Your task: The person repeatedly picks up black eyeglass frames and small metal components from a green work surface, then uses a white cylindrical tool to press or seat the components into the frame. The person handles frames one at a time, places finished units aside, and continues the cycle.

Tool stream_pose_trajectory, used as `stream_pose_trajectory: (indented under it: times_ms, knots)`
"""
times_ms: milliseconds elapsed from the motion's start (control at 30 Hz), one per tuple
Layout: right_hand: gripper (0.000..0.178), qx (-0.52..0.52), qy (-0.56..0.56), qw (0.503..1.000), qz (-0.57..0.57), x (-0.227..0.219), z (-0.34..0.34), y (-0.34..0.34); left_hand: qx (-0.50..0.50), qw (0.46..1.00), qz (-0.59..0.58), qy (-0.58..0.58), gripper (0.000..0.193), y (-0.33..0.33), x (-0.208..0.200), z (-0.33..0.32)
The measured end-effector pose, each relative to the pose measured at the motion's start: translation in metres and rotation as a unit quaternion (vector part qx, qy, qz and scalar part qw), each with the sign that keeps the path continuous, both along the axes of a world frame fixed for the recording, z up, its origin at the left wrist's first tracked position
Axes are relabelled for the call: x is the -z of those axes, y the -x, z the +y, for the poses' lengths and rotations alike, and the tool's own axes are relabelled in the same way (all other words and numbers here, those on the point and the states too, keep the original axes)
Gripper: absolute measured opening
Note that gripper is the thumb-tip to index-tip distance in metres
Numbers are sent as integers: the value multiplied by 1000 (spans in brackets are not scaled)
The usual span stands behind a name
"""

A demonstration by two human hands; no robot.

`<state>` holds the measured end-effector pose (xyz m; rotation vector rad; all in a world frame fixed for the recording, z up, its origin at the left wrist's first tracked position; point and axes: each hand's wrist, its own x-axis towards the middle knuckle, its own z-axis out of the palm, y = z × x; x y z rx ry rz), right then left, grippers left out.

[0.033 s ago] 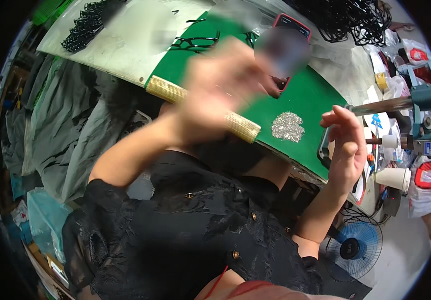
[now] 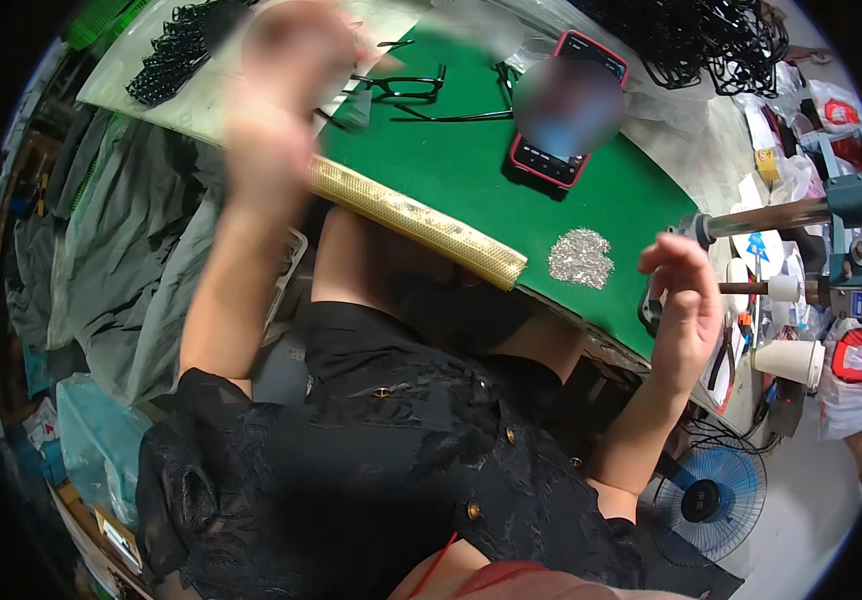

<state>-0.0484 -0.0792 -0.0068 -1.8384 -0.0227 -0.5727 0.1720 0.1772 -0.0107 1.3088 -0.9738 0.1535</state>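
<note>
My left hand (image 2: 286, 100) is smeared by motion over the left part of the table. It is beside a pair of black eyeglasses (image 2: 406, 90), and its fingers cannot be made out. My right hand (image 2: 686, 305) is raised at the right edge of the green mat (image 2: 451, 165), fingers loosely bent and thumb apart, with nothing visible in it. A black curved handle shows just behind that hand. To its left, a pile of tiny silvery metal pieces (image 2: 581, 258) lies on the mat. A gold patterned strip (image 2: 421, 220) runs along the mat's near edge.
A red-cased phone (image 2: 551, 170) lies on the mat, its screen partly blurred out. Black frames are heaped far left (image 2: 176, 60) and far right (image 2: 691, 45). A blue-green bench tool with a metal shaft (image 2: 771, 218) stands right, near a white cup (image 2: 786, 362) and a fan (image 2: 701, 500).
My left hand has swung left and away from me, off the phone and the gold strip, uncovering both. The right hand has shifted only slightly.
</note>
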Motion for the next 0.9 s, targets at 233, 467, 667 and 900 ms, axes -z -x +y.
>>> stream_pose_trajectory:
  times_ms: [233, 467, 667, 900]
  knots:
    - [14, 2, -73, 987, 142, 42, 6, 14, -157, 864, 429, 211, 50, -188, 93, 162]
    - [12, 55, -64, 982, 169, 53, 5, 22, -492, 866, 40, -83, 56, -148, 113, 128]
    - [26, 120, 320, 933, 114, 58, 10, 18, -398, 782, -319, -358, 29, -105, 73, 50]
    - [49, 125, 501, 846, 137, 71, 10, 36, -410, 787, -387, -250, 11, -130, 28, 38]
